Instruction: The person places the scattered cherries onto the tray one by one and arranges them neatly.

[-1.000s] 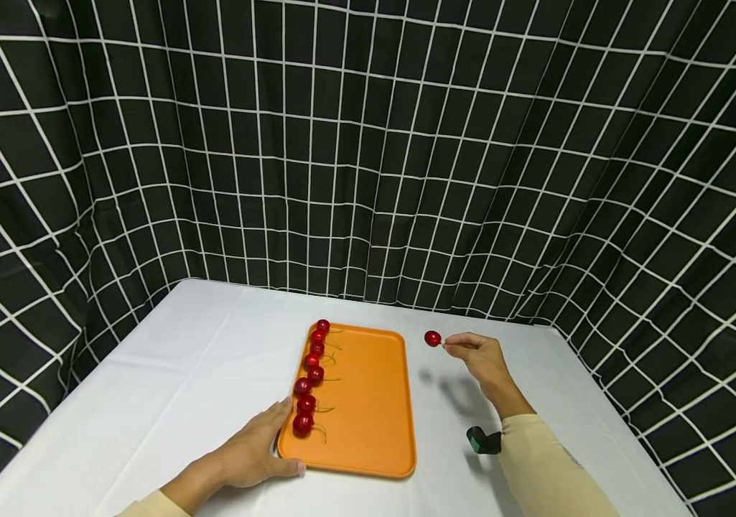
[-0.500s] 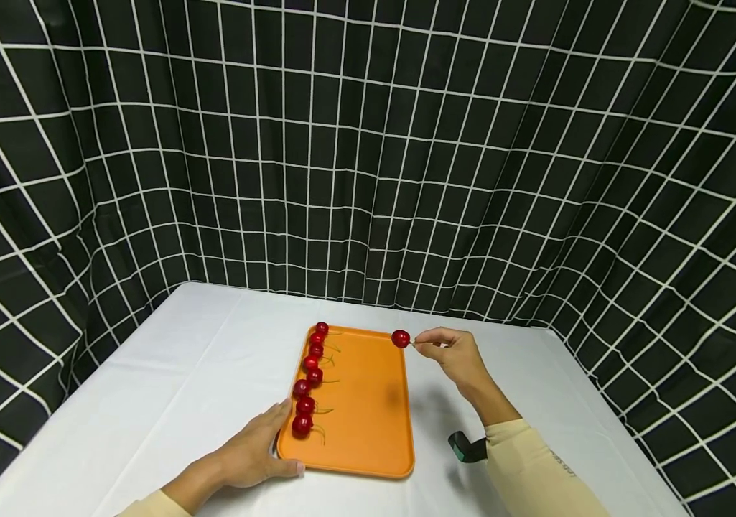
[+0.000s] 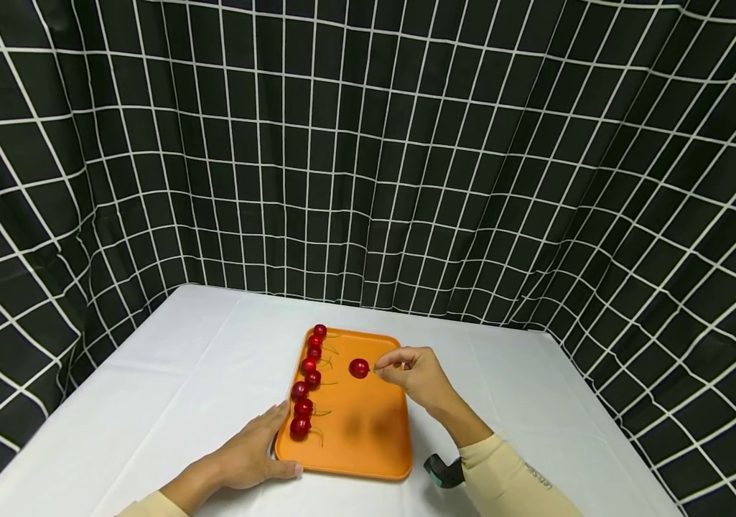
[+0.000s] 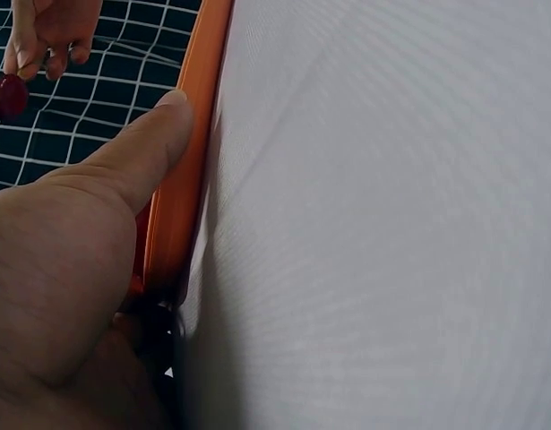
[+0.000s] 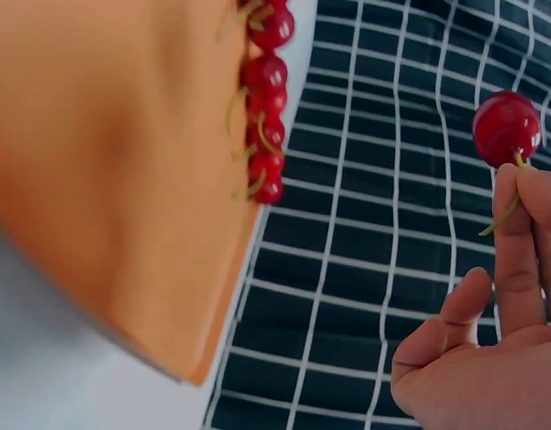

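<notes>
My right hand (image 3: 421,377) pinches the stem of a red cherry (image 3: 359,368) between thumb and forefinger, above the orange tray (image 3: 368,445). In the right wrist view the same cherry (image 5: 506,129) hangs off the fingertips, its green stem poking out below them. Along the tray's left side runs a row of several cherries (image 3: 312,378), their stems pointing right. My left hand (image 3: 248,449) rests against the tray's near left corner, fingers along the left edge and thumb at the near edge. The left wrist view has that thumb on the tray's rim (image 4: 181,210).
A white cloth (image 3: 212,359) covers the table around the tray. Black curtains with a white grid (image 3: 342,179) close in the back and both sides. A dark strap-like piece (image 3: 443,472) sits at the right wrist.
My right hand has carried the cherry leftward, from beside the tray's right edge to over the tray. The left hand stays at the corner.
</notes>
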Tool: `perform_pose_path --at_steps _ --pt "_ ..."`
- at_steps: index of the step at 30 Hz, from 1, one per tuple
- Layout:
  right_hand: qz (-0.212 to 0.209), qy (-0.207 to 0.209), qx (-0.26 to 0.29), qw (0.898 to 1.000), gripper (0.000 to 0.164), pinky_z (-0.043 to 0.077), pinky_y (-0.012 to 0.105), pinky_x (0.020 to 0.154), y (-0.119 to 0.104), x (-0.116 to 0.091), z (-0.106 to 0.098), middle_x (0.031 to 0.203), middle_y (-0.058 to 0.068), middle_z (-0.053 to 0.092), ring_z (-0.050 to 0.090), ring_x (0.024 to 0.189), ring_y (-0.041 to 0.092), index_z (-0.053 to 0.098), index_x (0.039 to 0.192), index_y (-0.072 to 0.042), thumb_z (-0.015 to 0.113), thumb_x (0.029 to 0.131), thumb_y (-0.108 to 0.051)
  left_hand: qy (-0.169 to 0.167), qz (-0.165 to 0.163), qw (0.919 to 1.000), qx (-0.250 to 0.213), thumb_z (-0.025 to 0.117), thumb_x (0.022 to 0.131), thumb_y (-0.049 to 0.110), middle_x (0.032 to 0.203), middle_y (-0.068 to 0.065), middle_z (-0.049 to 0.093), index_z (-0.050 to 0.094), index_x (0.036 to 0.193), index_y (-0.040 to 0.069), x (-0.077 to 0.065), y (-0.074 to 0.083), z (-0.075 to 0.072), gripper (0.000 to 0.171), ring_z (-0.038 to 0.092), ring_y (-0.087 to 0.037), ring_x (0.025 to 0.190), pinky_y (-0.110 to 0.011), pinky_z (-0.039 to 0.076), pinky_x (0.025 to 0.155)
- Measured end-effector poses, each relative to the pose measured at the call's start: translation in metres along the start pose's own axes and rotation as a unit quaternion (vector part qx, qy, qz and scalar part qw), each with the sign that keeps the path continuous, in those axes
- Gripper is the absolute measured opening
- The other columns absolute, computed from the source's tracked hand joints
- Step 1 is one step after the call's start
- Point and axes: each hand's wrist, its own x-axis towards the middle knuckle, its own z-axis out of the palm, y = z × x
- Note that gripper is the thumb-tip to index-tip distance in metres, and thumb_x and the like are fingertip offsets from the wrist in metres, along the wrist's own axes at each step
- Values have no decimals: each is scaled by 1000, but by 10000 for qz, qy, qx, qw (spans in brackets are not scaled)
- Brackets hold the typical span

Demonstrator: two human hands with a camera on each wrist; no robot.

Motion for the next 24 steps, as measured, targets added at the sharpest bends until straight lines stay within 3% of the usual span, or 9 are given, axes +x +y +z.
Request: perform_pose_path --at_steps 7,11,15,19,24 --pt "-102 -364 214 9991 4 27 16 44 -5 -10 28 87 18 70 35 52 9 72 87 9 69 84 7 -24 56 10000 -24 75 75 57 154 -26 17 19 151 -3 -2 0 1 112 15 -48 139 -67 13 106" --pt "-80 -563 282 9980 5 26 16 43 1 -11 42 90 19 69 34 52 8 71 87 10 69 84 7 8 94 10000 -21 74 75 58 154 -27 17 20 151 -4 -1 -1 1 112 15 -48 139 -67 14 107" --pt "-66 -647 391 9971 4 26 16 41 21 -9 55 90 15 70 37 53 9 73 86 6 72 83 4 22 107 9999 -28 74 74 59 154 -27 17 20 151 -4 -1 -1 0 113 15 -48 139 -66 14 107" --pt "-20 -661 141 9977 4 34 18 49 35 -8 68 87 8 72 46 62 11 77 84 -3 76 81 -2 36 100 9999 16 74 75 59 154 -26 18 20 151 -3 -1 -1 -2 112 16 -47 139 -65 14 108" --pt "-44 -831 -579 9948 9 42 35 73 33 -11 82 81 -4 71 54 80 19 78 80 -13 75 79 -4 36 173 9998 -3 74 76 58 155 -24 17 21 151 -3 -1 -1 -3 110 15 -46 140 -65 13 108"
